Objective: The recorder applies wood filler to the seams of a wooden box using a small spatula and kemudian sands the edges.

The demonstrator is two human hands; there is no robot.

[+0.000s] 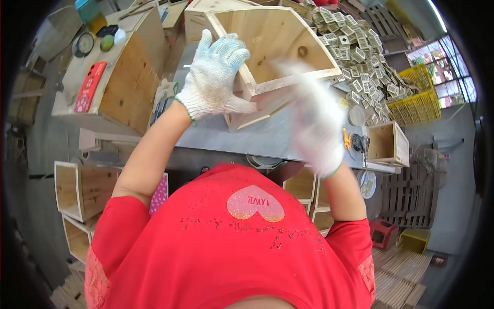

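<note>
A pale wooden drawer-like box [272, 38] with an open top lies tilted on the grey worktable [206, 136]. My left hand [213, 77], in a white knitted glove with bluish fingertips, is at the box's left front corner. Its fingers and thumb are apart; whether they press on the wood I cannot tell. In front of the box's near right edge, my right hand [319, 121] is also gloved in white. Motion smears it, so its fingers and anything in them cannot be made out.
On a wooden cabinet [131, 77] at the left lie a red phone [91, 86] and a clock [83, 45]. A heap of small slatted wooden pieces [360, 56] fills the back right, beside a yellow crate [417, 103]. An orange-handled tool [347, 139] lies near the table's right end.
</note>
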